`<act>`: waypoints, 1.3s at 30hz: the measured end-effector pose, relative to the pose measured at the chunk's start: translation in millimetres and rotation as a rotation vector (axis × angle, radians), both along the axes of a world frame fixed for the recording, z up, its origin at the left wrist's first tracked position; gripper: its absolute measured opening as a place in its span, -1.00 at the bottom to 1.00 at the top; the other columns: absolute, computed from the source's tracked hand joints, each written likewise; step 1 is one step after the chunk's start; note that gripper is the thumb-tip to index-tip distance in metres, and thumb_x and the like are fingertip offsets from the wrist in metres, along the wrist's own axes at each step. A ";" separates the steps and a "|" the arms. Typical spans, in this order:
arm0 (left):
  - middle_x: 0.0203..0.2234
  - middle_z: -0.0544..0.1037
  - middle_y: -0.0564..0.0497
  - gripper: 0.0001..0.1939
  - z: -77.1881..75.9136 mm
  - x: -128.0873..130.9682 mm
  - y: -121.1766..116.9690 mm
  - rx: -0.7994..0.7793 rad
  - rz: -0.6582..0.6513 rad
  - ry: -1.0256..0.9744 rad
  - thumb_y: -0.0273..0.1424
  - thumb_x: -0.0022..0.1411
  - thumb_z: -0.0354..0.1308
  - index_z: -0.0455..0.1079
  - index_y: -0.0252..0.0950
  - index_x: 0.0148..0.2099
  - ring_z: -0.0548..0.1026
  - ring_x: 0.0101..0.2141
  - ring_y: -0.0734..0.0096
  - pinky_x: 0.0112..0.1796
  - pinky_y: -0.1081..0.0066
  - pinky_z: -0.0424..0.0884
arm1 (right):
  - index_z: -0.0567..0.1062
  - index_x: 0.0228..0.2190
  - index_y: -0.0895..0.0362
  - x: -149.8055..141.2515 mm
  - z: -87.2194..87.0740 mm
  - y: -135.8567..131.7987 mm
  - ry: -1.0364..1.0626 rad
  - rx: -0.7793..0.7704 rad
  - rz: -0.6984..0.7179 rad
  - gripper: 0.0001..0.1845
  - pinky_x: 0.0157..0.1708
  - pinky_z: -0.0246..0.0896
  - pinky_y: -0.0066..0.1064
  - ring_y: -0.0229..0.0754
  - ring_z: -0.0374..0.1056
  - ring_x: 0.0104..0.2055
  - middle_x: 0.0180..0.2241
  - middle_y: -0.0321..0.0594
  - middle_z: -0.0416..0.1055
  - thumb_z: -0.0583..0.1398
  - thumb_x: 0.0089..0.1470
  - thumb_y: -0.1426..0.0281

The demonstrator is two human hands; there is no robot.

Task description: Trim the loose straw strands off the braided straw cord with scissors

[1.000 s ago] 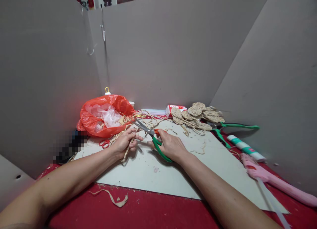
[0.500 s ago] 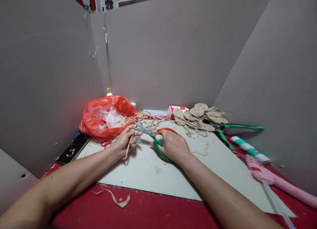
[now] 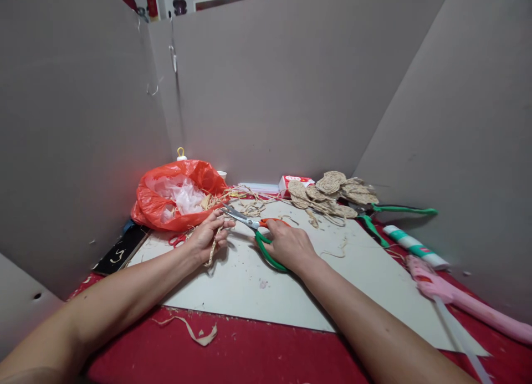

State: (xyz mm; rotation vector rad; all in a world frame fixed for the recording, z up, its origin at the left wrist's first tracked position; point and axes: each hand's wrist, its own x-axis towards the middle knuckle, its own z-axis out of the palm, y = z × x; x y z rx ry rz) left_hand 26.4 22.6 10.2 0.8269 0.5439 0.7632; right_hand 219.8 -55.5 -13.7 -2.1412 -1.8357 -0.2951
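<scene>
My left hand (image 3: 208,237) is closed on a thin braided straw cord (image 3: 213,248), whose lower end hangs below the fingers. In my right hand (image 3: 290,242) is a pair of scissors (image 3: 249,223) with one orange and one green handle. The scissor blades point left and lie at the fingertips of my left hand, nearly closed together. Whether they touch the cord there I cannot tell. Both hands are above a white board (image 3: 266,295).
A red plastic bag (image 3: 153,187) of straw stands behind my left hand. Coiled straw pieces (image 3: 331,182), a red-and-white box (image 3: 286,183) and green-handled pliers (image 3: 405,209) lie at the back right. Nearer are a striped roll (image 3: 415,247) and a pink glue gun (image 3: 432,284).
The scissor blades have come closer together as the fingers of my right hand squeezed the handles. My left hand keeps its hold on the cord. The view has shifted slightly.
</scene>
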 end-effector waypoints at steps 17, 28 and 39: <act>-0.51 0.45 0.07 -0.81 -3.0 0.5 6.3 0.013 0.049 0.023 -0.57 0.16 0.08 0.17 -0.26 -0.21 0.04 -0.77 0.79 -0.72 0.69 -0.05 | 0.44 -0.13 0.06 -5.9 4.7 -1.6 -0.035 -0.048 -0.044 -0.51 -0.39 0.14 -0.34 -0.07 0.44 -0.30 -0.27 -0.14 0.52 0.03 0.06 0.01; -0.51 0.42 0.10 -0.80 1.0 -1.2 2.7 0.045 0.058 0.025 -0.54 0.15 0.08 0.18 -0.25 -0.17 0.09 -0.76 0.76 -0.74 0.69 0.02 | 0.48 -0.41 0.03 3.7 1.2 2.0 0.183 0.032 -0.166 -0.49 -0.45 0.08 -0.36 -0.08 0.38 -0.42 -0.49 -0.17 0.48 0.02 0.00 -0.11; -0.49 0.50 0.05 -0.69 -3.4 2.5 -16.4 0.304 -0.155 0.119 -0.30 0.10 0.22 0.22 -0.26 -0.15 0.13 -0.75 0.72 -0.72 0.62 0.13 | 0.29 -0.44 0.08 -26.3 14.2 1.5 1.599 0.196 0.236 -0.52 -0.61 0.14 -0.44 -0.29 0.27 -0.59 -0.53 -0.35 0.38 0.37 -0.31 0.10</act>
